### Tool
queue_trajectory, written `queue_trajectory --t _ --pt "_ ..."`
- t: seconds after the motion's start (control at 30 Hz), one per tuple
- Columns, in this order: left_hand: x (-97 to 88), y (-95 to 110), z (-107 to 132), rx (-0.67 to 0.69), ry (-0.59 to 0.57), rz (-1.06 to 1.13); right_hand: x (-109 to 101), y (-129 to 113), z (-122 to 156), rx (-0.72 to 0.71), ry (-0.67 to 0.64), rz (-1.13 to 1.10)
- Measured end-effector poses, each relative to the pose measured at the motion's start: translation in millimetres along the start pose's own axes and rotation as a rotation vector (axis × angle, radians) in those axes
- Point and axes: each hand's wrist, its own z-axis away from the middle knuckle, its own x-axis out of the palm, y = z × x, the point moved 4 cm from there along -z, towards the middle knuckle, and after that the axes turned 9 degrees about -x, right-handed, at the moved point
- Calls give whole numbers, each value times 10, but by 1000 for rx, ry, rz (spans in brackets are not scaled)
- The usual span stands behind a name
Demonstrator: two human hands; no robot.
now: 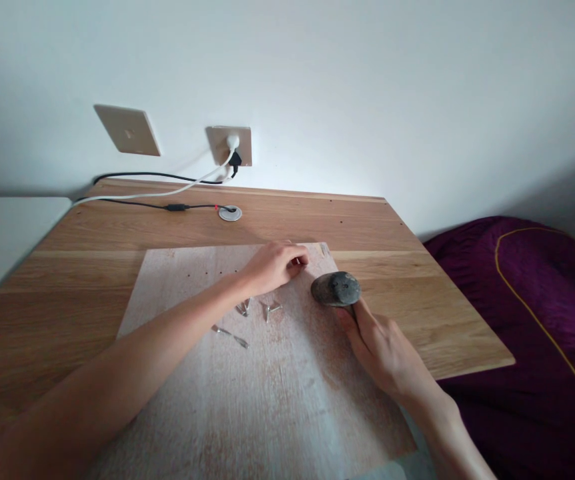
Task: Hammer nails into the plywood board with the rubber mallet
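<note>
My left hand (278,265) rests near the far right corner of a worn whitish board (277,387). Its fingers are pinched together close to the surface, and whatever they hold is mostly hidden. In my right hand (390,353) is a mallet (336,289) with a dark, worn, cylindrical head, held just right of my left hand over the board's right edge. Loose screws lie on the board below my left wrist: one pair (271,311) and another small group (244,307). A slim metal piece (231,336) lies nearer to me. Several small dark holes dot the board's far side.
The board lies on a wooden desk (377,227) against a white wall. Cables (167,193) run along the desk's back to a wall socket (230,145) and a round grommet (230,213). A purple cushion-like thing (532,300) sits right of the desk.
</note>
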Motion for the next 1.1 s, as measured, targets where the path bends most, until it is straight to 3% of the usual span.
queue_trajectory --t 0.5,1.1 --pt "-25 111 9 194 -58 -283 56 54 61 43 -9 -20" --pt "-19 81 17 192 -49 -264 38 34 44 58 16 -25"
